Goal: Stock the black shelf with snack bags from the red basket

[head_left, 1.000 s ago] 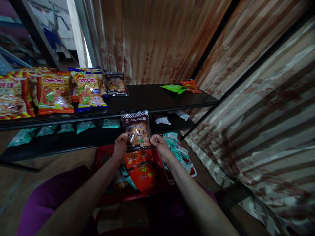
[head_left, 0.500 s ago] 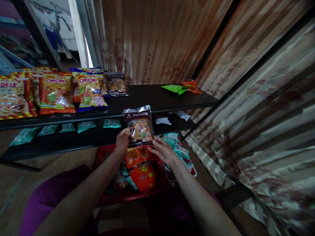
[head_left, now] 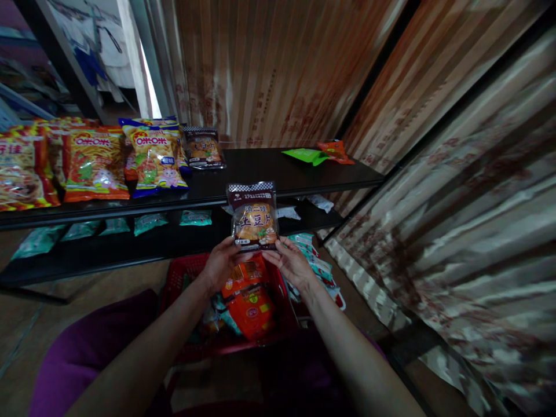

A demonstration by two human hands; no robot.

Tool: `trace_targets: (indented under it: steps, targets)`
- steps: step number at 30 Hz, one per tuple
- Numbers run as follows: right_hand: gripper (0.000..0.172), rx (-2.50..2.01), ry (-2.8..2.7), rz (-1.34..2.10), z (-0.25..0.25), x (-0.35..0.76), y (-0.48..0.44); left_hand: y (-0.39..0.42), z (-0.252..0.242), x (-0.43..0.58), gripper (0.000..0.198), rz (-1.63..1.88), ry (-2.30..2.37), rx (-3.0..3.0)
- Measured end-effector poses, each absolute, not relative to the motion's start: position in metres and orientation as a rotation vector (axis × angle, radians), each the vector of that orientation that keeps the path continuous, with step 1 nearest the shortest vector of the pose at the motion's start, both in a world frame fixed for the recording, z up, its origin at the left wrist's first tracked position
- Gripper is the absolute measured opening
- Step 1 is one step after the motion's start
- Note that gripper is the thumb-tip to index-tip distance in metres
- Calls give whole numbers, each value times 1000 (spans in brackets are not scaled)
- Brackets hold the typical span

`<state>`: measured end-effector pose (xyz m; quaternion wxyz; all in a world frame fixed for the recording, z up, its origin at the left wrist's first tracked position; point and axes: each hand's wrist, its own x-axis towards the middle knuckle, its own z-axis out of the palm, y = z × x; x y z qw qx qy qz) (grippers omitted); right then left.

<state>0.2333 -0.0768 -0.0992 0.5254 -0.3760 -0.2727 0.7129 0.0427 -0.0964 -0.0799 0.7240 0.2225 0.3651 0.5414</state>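
Observation:
I hold a dark brown snack packet upright in front of the black shelf's edge. My left hand grips its lower left corner, and my right hand pinches its lower right corner. Below my hands stands a red basket with orange packets and teal ones in it. A matching dark brown packet lies on the top shelf, right of the yellow-blue snack bags.
Large orange and red snack bags line the top shelf's left part. A green packet and an orange one lie at its right end. Teal packets sit on the lower shelf. A patterned curtain hangs at right.
The brown packet has risen and shifted right, now held straighter. My right hand loosened on it half a second ago and now pinches its corner again.

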Motion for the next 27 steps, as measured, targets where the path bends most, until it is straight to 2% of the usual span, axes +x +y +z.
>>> trace_targets:
  steps: [3,15,27]
  targets:
    - [38,-927,-646,1700,-100,232,-76,-99,-79,45,28,1201,797,461]
    - [35,-923,-750,1665,-89,223,-78,-99,-74,40,24,1240,810,479]
    - [46,-976,-768,1590,-94,218,-80,-99,-70,39,26,1197,852,466]
